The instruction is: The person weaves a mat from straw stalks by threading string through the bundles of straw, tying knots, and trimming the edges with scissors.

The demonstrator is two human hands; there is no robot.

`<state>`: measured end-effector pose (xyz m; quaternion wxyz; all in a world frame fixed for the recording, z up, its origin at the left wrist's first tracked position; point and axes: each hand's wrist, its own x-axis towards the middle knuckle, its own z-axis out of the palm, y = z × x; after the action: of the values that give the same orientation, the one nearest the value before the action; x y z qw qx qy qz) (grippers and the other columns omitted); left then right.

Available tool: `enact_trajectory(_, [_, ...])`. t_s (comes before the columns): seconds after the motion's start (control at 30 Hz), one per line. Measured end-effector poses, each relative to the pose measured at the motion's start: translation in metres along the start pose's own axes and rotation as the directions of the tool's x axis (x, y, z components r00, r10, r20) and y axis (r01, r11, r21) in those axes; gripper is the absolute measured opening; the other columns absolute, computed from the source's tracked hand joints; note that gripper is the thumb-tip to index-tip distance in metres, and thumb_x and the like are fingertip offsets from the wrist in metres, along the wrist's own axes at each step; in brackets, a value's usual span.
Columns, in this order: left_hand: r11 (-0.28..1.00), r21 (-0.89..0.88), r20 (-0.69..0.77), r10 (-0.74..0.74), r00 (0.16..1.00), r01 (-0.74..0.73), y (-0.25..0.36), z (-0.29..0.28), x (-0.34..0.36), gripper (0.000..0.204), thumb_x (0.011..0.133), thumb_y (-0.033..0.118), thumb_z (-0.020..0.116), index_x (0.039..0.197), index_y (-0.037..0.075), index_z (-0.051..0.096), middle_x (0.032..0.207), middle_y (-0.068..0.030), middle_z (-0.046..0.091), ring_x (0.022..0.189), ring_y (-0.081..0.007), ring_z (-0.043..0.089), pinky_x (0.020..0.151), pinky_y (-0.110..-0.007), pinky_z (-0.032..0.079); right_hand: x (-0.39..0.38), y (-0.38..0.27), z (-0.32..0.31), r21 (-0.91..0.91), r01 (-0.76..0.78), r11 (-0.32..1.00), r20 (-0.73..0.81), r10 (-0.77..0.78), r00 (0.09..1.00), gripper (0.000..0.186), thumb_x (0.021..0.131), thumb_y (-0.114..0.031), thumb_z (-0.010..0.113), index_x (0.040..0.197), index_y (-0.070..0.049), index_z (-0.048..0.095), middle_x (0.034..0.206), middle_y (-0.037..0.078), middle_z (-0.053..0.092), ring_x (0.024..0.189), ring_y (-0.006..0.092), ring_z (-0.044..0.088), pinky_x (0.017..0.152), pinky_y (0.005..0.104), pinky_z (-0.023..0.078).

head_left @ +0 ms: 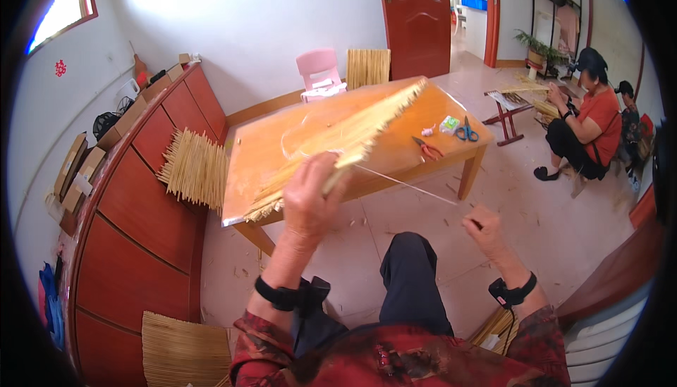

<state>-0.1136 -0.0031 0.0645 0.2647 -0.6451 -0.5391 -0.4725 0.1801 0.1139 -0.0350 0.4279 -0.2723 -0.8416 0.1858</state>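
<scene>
A mat of straw-coloured stalks point(374, 125) lies tilted across the wooden table point(261, 137), its near edge rising over the table's front. My left hand point(310, 193) is closed on that near edge, about midway along it; some fingers are hidden behind the hand. From the mat by this hand a pale string point(405, 184) runs taut to my right hand point(488, 232), which is closed on its end, out to the right and away from the table. A small dark spot shows in the right fist, too small to make out.
Red-handled pliers point(428, 149), blue-handled scissors point(466, 130) and a green-and-white packet point(449, 125) lie at the table's right. Stalk bundles point(195, 168) lean between the table and red cabinets point(151, 211). Behind stands a pink chair point(321, 73). A person in orange point(599, 119) works stalks at a stool.
</scene>
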Motion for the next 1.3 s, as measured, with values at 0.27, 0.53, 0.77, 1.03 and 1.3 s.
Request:
enact_trajectory(0.27, [0.989,-0.031,0.098,0.147,0.984,-0.144,0.017,0.02,-0.042,0.03,0.064,0.003,0.068,0.09,-0.004,0.055,0.09,-0.0156,0.058,0.08,-0.0299,0.058,0.07,-0.036,0.048,-0.084,0.055,-0.011,0.117,-0.601,0.791,0.229,0.567,0.791,0.008,0.076,-0.008,0.06,0.078,-0.001,0.06,0.067,0.005,0.057,0.062,0.011,0.057,0.057,0.0254,0.044])
enact_trajectory(0.53, [0.983,-0.105,0.238,0.173,0.956,-0.152,0.031,0.033,-0.098,0.035,0.059,0.003,0.067,0.092,-0.002,0.056,0.094,-0.013,0.055,0.085,-0.0295,0.056,0.075,-0.04,0.047,-0.044,-0.013,0.028,0.37,-0.519,0.771,0.371,0.389,0.843,0.03,0.08,-0.008,0.057,0.109,0.001,0.052,0.106,0.014,0.057,0.102,0.0201,0.054,0.085,0.0316,0.042])
enact_trajectory(0.77, [0.984,-0.166,0.284,0.114,0.952,-0.068,0.035,0.03,-0.121,0.033,0.061,0.004,0.067,0.092,-0.002,0.055,0.096,-0.0148,0.054,0.093,-0.031,0.056,0.081,-0.042,0.046,-0.033,-0.046,0.111,0.751,-0.646,0.137,0.594,0.287,0.752,0.026,0.083,0.001,0.053,0.109,0.004,0.052,0.102,0.004,0.057,0.091,0.0094,0.051,0.078,0.0227,0.042])
enact_trajectory(1.03, [0.991,-0.132,0.35,0.069,0.934,-0.024,0.026,0.026,-0.135,0.034,0.062,0.005,0.066,0.093,-0.001,0.053,0.11,-0.0213,0.052,0.099,-0.0339,0.055,0.084,-0.043,0.045,-0.075,-0.006,0.073,0.306,-0.746,0.591,0.558,0.524,0.644,0.008,0.08,-0.004,0.056,0.082,0.002,0.061,0.071,0.004,0.056,0.065,0.0083,0.05,0.059,0.0219,0.04])
enact_trajectory(1.3, [0.991,-0.137,0.37,0.057,0.927,-0.007,0.027,0.03,-0.139,0.035,0.061,0.004,0.066,0.093,0.0,0.053,0.119,-0.0242,0.046,0.103,-0.0363,0.052,0.085,-0.044,0.044,-0.179,0.106,0.006,-0.107,-0.756,0.645,0.341,0.738,0.582,0.016,0.08,-0.016,0.055,0.076,0.0,0.06,0.061,0.004,0.052,0.06,0.011,0.05,0.056,0.0261,0.039])
